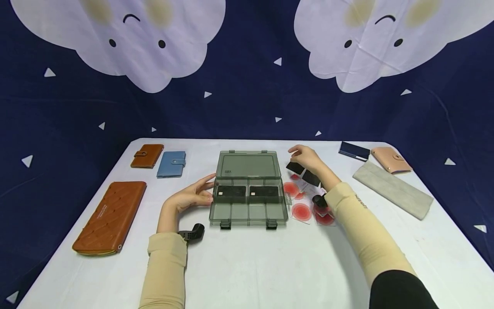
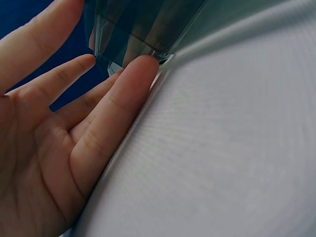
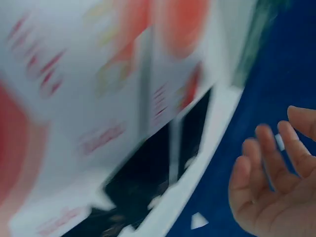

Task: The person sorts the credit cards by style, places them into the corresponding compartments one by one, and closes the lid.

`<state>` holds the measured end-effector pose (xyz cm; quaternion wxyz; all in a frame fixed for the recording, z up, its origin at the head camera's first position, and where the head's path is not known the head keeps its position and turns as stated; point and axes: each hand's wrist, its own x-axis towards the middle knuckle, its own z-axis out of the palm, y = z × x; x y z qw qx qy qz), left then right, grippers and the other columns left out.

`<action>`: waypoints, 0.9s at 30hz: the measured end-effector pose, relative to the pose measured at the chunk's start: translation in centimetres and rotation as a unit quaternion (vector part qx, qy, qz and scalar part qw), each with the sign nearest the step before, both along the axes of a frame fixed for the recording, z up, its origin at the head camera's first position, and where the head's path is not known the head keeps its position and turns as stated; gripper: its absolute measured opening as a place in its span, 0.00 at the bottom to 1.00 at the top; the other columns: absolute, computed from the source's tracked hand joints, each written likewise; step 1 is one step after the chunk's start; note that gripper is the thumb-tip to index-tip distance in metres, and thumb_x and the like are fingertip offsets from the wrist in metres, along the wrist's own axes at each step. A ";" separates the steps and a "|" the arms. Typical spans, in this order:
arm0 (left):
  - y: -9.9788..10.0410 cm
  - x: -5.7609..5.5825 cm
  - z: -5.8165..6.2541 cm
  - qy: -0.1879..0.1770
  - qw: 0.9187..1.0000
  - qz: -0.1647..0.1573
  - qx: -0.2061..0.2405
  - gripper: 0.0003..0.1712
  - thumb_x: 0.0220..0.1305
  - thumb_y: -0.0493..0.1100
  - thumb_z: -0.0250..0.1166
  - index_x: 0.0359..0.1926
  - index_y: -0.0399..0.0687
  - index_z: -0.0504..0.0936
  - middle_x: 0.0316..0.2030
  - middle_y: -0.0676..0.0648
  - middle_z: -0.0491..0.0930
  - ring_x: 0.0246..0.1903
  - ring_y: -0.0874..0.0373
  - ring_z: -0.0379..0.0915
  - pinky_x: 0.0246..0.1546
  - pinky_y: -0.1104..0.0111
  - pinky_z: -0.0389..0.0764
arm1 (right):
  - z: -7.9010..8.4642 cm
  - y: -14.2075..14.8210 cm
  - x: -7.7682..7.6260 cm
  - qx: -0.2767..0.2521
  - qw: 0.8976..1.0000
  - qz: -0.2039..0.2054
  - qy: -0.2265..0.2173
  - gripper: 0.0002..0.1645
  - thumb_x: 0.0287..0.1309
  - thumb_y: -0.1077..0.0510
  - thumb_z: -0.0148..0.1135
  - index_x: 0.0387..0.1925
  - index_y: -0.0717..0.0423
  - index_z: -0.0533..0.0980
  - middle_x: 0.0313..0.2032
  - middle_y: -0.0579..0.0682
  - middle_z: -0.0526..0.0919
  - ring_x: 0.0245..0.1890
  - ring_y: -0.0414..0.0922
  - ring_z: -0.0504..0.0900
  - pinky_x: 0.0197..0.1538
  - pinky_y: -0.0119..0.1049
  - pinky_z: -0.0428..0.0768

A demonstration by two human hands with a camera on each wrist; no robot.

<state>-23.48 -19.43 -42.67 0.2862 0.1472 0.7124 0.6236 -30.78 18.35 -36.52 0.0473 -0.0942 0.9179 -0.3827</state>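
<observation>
A grey-green transparent compartment box stands on the table with its lid folded back. Two flat black pieces lie in its back compartments, side by side. At the box's left side rests my left hand, its thumb and fingers extended against the wall; the left wrist view shows the thumb at the box's lower edge. My right hand hovers over black squares right of the box. In the right wrist view its fingers are loosely bent with nothing between them.
Transparent cards with red circles overlap under the right forearm. To the left lie a brown wallet, a small brown case and a blue case. A grey pouch, pink case and dark blue case lie right.
</observation>
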 end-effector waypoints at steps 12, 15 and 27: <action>0.0 0.0 0.0 0.001 1.000 -0.002 0.002 0.53 0.55 0.30 0.63 0.73 0.56 0.40 0.71 0.37 0.41 0.41 0.61 0.71 0.45 0.67 0.74 | -2.1 2.5 -0.8 0.198 0.970 -0.080 -0.114 0.50 0.52 0.43 0.61 0.66 0.69 0.53 0.61 0.75 0.54 0.61 0.70 0.51 0.59 0.64 0.52; 0.1 0.0 0.0 0.000 1.000 0.001 -0.001 0.53 0.55 0.29 0.63 0.73 0.56 0.41 0.70 0.37 0.42 0.41 0.60 0.71 0.45 0.67 0.74 | -2.3 2.9 -0.9 0.218 0.965 -0.081 -0.124 0.52 0.49 0.40 0.63 0.63 0.70 0.56 0.59 0.75 0.55 0.59 0.69 0.52 0.58 0.64 0.53; 0.0 0.0 0.0 -0.001 1.000 0.007 -0.004 0.53 0.55 0.29 0.63 0.73 0.56 0.42 0.70 0.37 0.42 0.41 0.60 0.71 0.45 0.67 0.74 | -2.5 4.1 -1.4 0.182 0.972 -0.091 -0.119 0.47 0.41 0.45 0.72 0.56 0.68 0.63 0.56 0.73 0.57 0.58 0.68 0.52 0.58 0.65 0.50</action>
